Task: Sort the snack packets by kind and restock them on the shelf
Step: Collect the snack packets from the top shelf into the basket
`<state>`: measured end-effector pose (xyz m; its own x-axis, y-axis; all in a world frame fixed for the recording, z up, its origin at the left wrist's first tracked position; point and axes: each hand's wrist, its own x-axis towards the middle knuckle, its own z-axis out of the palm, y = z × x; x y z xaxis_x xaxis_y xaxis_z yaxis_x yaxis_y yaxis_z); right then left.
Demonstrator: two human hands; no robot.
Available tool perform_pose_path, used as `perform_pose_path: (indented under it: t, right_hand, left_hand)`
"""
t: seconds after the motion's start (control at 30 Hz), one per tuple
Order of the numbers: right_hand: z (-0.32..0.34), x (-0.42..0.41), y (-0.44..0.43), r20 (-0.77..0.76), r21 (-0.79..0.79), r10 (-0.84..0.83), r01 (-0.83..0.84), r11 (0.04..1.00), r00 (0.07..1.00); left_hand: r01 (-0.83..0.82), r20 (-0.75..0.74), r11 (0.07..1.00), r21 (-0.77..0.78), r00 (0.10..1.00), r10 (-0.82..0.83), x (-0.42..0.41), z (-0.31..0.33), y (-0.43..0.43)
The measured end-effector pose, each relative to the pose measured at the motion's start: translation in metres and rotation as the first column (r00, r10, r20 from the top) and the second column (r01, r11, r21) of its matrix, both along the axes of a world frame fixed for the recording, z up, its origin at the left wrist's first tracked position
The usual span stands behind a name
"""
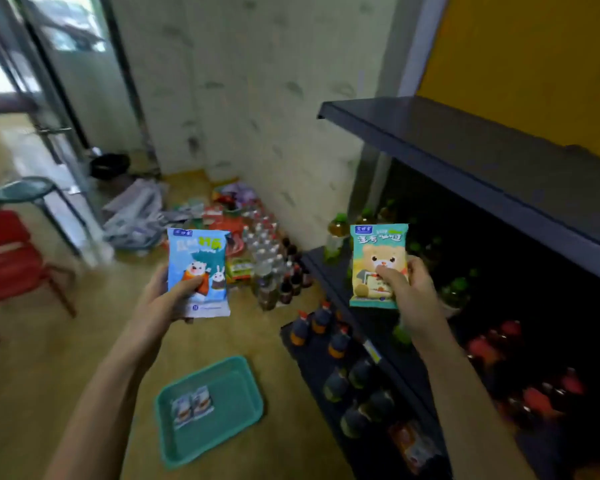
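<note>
Gripping a blue bear-and-rabbit foil packet [199, 271] in my left hand [174, 299] and a yellow-green bear packet [378, 266] in my right hand [407, 289], I judge I'm sorting kinds, next placing each separately on the dark metal shelf [482, 157].

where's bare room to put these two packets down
Bare: the top shelf below the yellow panel, and the right half of the green tray, beside its two small packets. Crowded: the lower shelves, packed with bottles, and the floor pile along the wall.
</note>
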<state>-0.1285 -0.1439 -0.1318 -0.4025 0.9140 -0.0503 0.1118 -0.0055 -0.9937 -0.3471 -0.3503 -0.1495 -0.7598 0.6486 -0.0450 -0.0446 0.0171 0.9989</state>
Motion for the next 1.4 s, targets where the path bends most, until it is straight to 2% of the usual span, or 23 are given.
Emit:
perform_pose_path:
  t: [0.17, 0.3, 0.47, 0.73, 0.97, 1.3, 1.4]
  right_hand:
    - [-0.05, -0.113, -0.042, 0.035, -0.073, 0.25, -0.247, 0.966, 0.968]
    - [-0.092, -0.191, -0.077, 0.055, -0.144, 0.393, -0.382, 0.913, 0.918]
    - [-0.148, -0.267, -0.104, 0.083, -0.224, 0.503, -0.476, 0.85, 0.86]
    - [-0.282, -0.346, -0.118, 0.203, -0.372, 0.571, -0.477, 0.796, 0.795]
    - [-0.505, -0.386, -0.126, 0.284, -0.477, 0.613, -0.446, 0.758, 0.738]
    - [-0.863, -0.411, -0.106, 0.435, -0.522, 0.702, -0.477, 0.707, 0.565]
    - [-0.912, -0.422, -0.101, 0.474, -0.513, 0.712, -0.495, 0.701, 0.517]
  left_hand:
    - [-0.252, 0.056, 0.966, -0.06, 0.965, 0.255, -0.064, -0.041, -0.09]
    - [-0.345, 0.078, 0.926, -0.153, 0.93, 0.359, -0.115, -0.077, -0.133]
    - [-0.334, 0.156, 0.91, -0.245, 0.913, 0.377, -0.174, -0.135, -0.152]
    - [-0.304, 0.292, 0.871, -0.385, 0.856, 0.428, -0.225, -0.28, -0.133]
    - [-0.244, 0.381, 0.844, -0.479, 0.808, 0.45, -0.255, -0.492, -0.113]
    - [-0.112, 0.352, 0.797, -0.593, 0.854, 0.382, -0.282, -0.854, -0.087]
    - [-0.105, 0.285, 0.774, -0.624, 0.892, 0.351, -0.291, -0.9, -0.075]
